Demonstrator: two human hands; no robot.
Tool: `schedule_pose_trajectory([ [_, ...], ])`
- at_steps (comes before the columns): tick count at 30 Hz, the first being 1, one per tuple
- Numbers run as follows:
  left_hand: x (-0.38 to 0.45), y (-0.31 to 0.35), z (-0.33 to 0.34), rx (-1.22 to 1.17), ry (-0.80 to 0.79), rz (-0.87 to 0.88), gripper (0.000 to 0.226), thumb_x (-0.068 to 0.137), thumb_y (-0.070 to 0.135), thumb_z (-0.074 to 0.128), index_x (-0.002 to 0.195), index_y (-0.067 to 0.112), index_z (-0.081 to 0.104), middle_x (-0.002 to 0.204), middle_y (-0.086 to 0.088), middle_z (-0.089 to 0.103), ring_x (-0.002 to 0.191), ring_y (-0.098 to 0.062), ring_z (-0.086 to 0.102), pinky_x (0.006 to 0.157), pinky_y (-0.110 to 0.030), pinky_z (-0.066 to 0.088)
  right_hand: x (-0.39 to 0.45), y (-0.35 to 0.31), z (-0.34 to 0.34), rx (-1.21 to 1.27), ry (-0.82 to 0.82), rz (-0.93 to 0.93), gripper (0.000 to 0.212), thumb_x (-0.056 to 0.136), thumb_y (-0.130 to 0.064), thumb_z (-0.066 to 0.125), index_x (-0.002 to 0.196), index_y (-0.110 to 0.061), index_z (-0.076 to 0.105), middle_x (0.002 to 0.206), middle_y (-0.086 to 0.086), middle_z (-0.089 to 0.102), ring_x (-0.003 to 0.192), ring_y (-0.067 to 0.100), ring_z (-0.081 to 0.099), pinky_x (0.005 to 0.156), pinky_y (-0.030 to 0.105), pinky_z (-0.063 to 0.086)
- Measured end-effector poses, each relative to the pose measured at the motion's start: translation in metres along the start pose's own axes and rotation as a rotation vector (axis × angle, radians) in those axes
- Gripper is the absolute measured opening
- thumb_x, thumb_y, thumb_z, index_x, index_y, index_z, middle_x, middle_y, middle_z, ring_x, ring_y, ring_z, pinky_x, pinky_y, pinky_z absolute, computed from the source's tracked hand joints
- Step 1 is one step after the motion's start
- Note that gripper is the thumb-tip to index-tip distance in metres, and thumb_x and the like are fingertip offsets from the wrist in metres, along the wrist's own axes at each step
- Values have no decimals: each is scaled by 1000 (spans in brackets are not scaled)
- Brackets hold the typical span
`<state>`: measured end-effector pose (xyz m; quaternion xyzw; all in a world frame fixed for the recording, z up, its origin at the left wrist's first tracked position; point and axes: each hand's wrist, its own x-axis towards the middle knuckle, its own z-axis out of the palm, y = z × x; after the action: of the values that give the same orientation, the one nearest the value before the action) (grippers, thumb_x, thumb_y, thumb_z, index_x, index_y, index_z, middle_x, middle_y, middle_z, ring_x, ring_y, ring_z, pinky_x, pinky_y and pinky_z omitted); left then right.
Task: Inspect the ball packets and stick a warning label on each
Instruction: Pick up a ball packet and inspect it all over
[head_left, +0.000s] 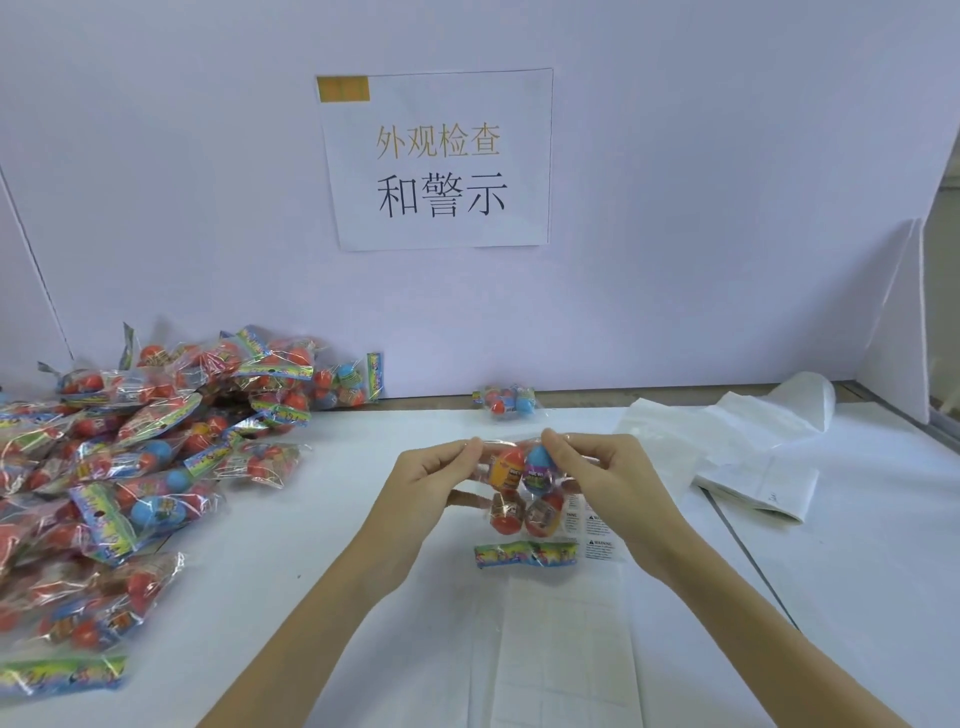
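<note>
A clear ball packet (522, 499) with orange, blue and red balls and a colourful header card at its lower end hangs in front of me above the table. My left hand (434, 480) pinches its upper left edge and my right hand (605, 475) pinches its upper right edge. Under the packet lies a white label sheet (563, 649); two warning labels (597, 535) show on it beside the packet. A big pile of ball packets (130, 467) covers the left of the table. One single packet (506, 401) lies by the back wall.
White plastic bags (753, 441) lie at the right on the white table (332, 519). A paper sign (439, 161) hangs on the back partition. A side panel (909, 322) closes the right end.
</note>
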<state>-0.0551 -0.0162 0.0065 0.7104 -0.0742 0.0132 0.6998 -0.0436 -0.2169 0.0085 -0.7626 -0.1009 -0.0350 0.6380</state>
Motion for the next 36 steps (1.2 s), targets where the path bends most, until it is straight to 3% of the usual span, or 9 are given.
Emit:
schedule_pose_trajectory([
  [4, 1, -2, -4, -73, 34, -3, 32, 107, 25, 54, 98, 16, 84, 91, -7, 74, 75, -15, 60, 70, -24, 54, -2, -2, -3, 125, -126, 104, 34, 104, -45, 55, 104, -25, 82, 102, 2, 80, 98, 27, 75, 88, 32, 61],
  [7, 5, -3, -12, -293, 61, -61, 32, 107, 16, 53, 102, 4, 82, 98, -19, 75, 76, -22, 67, 71, -26, 59, -4, -3, -4, 107, -224, 138, 32, 97, -42, 70, 119, -19, 69, 103, 6, 80, 99, 30, 76, 91, 41, 59],
  [10, 6, -2, -15, -243, 15, -88, 30, 108, 16, 52, 108, 6, 80, 103, -17, 75, 82, -26, 71, 73, -34, 61, -3, -6, -6, 165, -187, 126, 35, 91, -29, 79, 118, -12, 64, 102, 14, 80, 96, 28, 77, 91, 43, 61],
  [15, 2, -3, -8, -63, 11, -48, 26, 102, 34, 61, 100, 18, 81, 96, -6, 76, 81, -17, 71, 68, -27, 58, -7, -11, -11, 164, -307, 132, 38, 86, -48, 74, 113, -22, 78, 106, 6, 79, 88, 17, 73, 76, 26, 56],
  [20, 1, -5, -3, -6, 64, -8, 19, 94, 32, 70, 98, 19, 82, 96, -4, 79, 90, -20, 76, 78, -25, 61, -3, -6, -4, 94, -94, 118, 34, 103, -42, 59, 99, -18, 83, 97, 9, 80, 86, 30, 74, 79, 36, 60],
  [22, 2, -5, -4, -55, 52, -34, 34, 82, 42, 74, 103, 16, 81, 101, -5, 80, 94, -23, 77, 85, -30, 62, -2, -6, -5, 99, 5, 117, 35, 104, -41, 59, 92, -19, 84, 88, 13, 78, 72, 22, 71, 67, 25, 57],
  [24, 4, -7, -5, -19, 65, -41, 25, 86, 34, 76, 100, 14, 81, 102, -4, 80, 97, -25, 77, 91, -37, 62, -3, -7, -6, 89, 43, 105, 35, 104, -41, 59, 90, -21, 85, 84, 10, 79, 67, 16, 71, 57, 16, 50],
  [29, 5, -7, -12, -172, 42, -32, 33, 76, 33, 79, 96, 8, 83, 104, -13, 79, 90, -20, 76, 84, -30, 60, 0, -9, -11, 121, -75, 130, 35, 107, -41, 53, 107, -21, 82, 102, 2, 81, 99, 23, 77, 93, 36, 58],
  [36, 4, -7, -15, -213, 209, -13, 16, 94, 16, 71, 102, 5, 80, 102, -13, 79, 88, -23, 78, 76, -23, 61, -5, -8, -8, 84, -216, 134, 30, 106, -37, 57, 120, -16, 73, 103, 5, 81, 94, 24, 78, 85, 36, 62],
])
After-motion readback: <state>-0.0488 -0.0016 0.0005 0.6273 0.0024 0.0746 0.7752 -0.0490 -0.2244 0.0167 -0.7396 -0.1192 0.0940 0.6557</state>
